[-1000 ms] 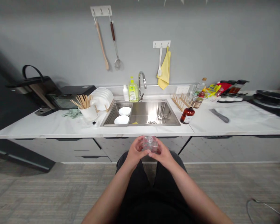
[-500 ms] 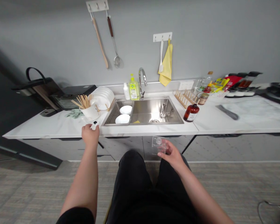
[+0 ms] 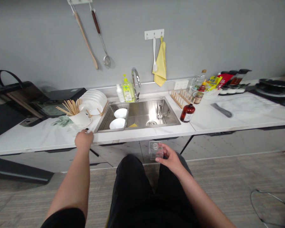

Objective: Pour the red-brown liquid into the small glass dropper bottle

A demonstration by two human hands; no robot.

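My right hand (image 3: pixel 170 158) grips a small clear plastic box (image 3: pixel 154 150) by its right side, thumb in front, just before the cabinet fronts and above my knees. At the counter's front edge, left of the sink, my left hand (image 3: pixel 83 140) is closed, back towards me. A small black and whitish item (image 3: pixel 86 129) shows past its fingertips; its kind cannot be made out. Just beyond that hand stands a white pot (image 3: pixel 79 119) full of wooden chopsticks (image 3: pixel 71 107).
The steel sink (image 3: pixel 154 126) holds a drain basket with two white bowls (image 3: pixel 117 123). White plates (image 3: pixel 92 100) stand in a rack behind the pot. An amber bottle (image 3: pixel 187 113) is right of the sink, near a wooden rack (image 3: pixel 178 98). A dark-handled utensil (image 3: pixel 221 110) lies farther right.
The view has swung a little, so the counter things sit farther left. My left fingers now cover more of the small black item. The clear box stays in my right hand.
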